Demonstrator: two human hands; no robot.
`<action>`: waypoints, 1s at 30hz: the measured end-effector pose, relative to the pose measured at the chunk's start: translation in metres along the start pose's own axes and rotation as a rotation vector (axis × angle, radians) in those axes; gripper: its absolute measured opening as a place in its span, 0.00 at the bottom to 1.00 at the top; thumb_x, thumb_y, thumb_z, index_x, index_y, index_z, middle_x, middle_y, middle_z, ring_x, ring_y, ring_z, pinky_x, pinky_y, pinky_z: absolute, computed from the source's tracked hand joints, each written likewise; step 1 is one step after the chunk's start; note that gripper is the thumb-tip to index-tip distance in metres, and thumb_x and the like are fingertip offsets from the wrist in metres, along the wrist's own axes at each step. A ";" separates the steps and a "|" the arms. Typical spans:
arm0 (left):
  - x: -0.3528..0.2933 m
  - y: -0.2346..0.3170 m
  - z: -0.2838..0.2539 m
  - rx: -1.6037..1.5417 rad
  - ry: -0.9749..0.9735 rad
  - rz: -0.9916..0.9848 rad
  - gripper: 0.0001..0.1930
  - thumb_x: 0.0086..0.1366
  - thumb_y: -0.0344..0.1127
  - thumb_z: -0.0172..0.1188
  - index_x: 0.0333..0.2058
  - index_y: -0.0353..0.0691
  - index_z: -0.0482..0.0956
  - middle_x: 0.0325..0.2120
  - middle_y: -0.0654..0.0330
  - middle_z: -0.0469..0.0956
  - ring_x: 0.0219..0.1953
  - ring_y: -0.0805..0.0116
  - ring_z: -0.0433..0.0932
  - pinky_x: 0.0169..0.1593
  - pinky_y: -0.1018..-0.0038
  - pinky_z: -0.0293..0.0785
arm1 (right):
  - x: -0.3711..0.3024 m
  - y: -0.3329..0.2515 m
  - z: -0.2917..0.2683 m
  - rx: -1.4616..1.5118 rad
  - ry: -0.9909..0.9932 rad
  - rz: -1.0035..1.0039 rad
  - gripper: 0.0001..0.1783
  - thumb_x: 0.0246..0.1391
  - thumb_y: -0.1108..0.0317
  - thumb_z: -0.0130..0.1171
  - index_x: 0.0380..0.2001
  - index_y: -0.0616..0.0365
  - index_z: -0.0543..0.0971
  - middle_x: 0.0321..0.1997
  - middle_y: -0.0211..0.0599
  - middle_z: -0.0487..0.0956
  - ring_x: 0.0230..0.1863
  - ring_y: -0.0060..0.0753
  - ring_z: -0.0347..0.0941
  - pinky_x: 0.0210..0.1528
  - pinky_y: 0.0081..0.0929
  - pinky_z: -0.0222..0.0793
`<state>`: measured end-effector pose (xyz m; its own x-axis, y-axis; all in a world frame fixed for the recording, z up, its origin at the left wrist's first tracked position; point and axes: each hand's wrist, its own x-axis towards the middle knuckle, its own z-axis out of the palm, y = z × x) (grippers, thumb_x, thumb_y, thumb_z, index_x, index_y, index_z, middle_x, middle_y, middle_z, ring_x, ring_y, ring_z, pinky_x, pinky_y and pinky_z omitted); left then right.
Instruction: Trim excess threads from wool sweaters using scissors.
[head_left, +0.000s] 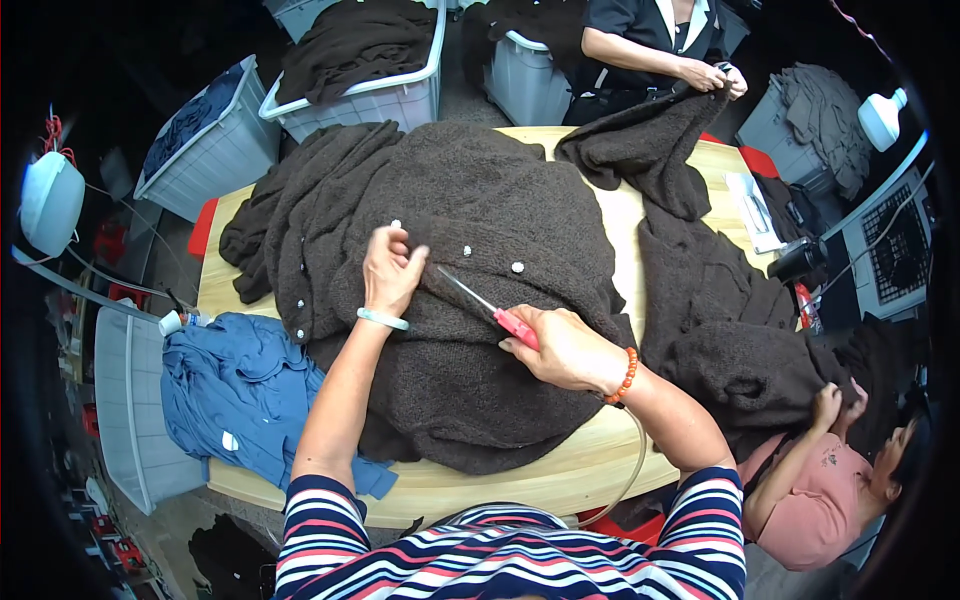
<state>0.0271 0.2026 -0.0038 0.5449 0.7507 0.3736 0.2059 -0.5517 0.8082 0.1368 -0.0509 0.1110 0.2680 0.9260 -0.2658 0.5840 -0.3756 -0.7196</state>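
A dark brown knitted garment (490,190) lies heaped across the middle of the table, with pale round buttons, one of them a button (517,267) right of centre. Over the knit, my left hand (392,270) has its fingers curled and its thumb held apart, with nothing visible between them. Another button (396,224) shows just beyond its fingertips. My right hand (570,348) is closed round the pink handle of a slim pointed metal tool (515,326). Its shaft slants up and left over the fabric, the tip close to my left thumb. Whether it has one blade or two is unclear.
A blue garment (235,385) is piled at the table's left. Across the table a person (650,50) holds up brown knitwear; a person in pink (810,490) handles more at the right. Grey bins (350,120) of clothes stand beyond. Lamps (52,205) flank both sides.
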 end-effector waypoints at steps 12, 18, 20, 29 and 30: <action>0.035 -0.018 -0.001 -0.212 -0.216 -0.259 0.10 0.65 0.29 0.62 0.43 0.34 0.83 0.27 0.65 0.80 0.25 0.85 0.74 0.24 0.83 0.69 | 0.025 -0.015 0.009 -0.107 0.056 0.050 0.19 0.61 0.57 0.55 0.47 0.61 0.74 0.37 0.59 0.81 0.44 0.62 0.78 0.51 0.50 0.72; 0.019 -0.039 -0.010 -0.685 -0.245 -0.335 0.12 0.66 0.25 0.58 0.47 0.35 0.82 0.40 0.64 0.82 0.36 0.81 0.76 0.41 0.83 0.73 | 0.039 -0.029 0.018 -0.059 -0.026 0.011 0.23 0.61 0.56 0.57 0.52 0.61 0.74 0.38 0.59 0.81 0.46 0.61 0.78 0.51 0.49 0.72; 0.016 -0.031 -0.013 -0.880 -0.213 -0.383 0.12 0.67 0.27 0.59 0.48 0.35 0.81 0.43 0.64 0.82 0.40 0.80 0.77 0.46 0.83 0.71 | 0.038 -0.029 0.018 -0.055 -0.049 0.046 0.23 0.61 0.56 0.56 0.52 0.62 0.74 0.38 0.59 0.81 0.46 0.61 0.78 0.51 0.49 0.72; 0.012 0.057 -0.008 0.506 0.032 0.376 0.26 0.59 0.49 0.66 0.54 0.46 0.76 0.51 0.52 0.72 0.54 0.51 0.67 0.55 0.58 0.65 | -0.020 -0.007 0.007 0.046 0.091 -0.088 0.20 0.60 0.59 0.57 0.51 0.59 0.73 0.32 0.58 0.80 0.38 0.61 0.79 0.43 0.49 0.74; 0.011 0.073 -0.001 0.397 -0.077 0.487 0.27 0.58 0.48 0.67 0.54 0.45 0.76 0.50 0.51 0.73 0.52 0.51 0.70 0.55 0.58 0.65 | -0.030 -0.003 0.004 0.023 0.125 -0.068 0.20 0.60 0.59 0.58 0.51 0.58 0.73 0.32 0.57 0.80 0.38 0.61 0.79 0.43 0.50 0.74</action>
<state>0.0473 0.1704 0.0598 0.7057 0.3597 0.6105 0.1977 -0.9273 0.3179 0.1239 -0.0777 0.1190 0.3223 0.9370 -0.1350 0.5870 -0.3097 -0.7480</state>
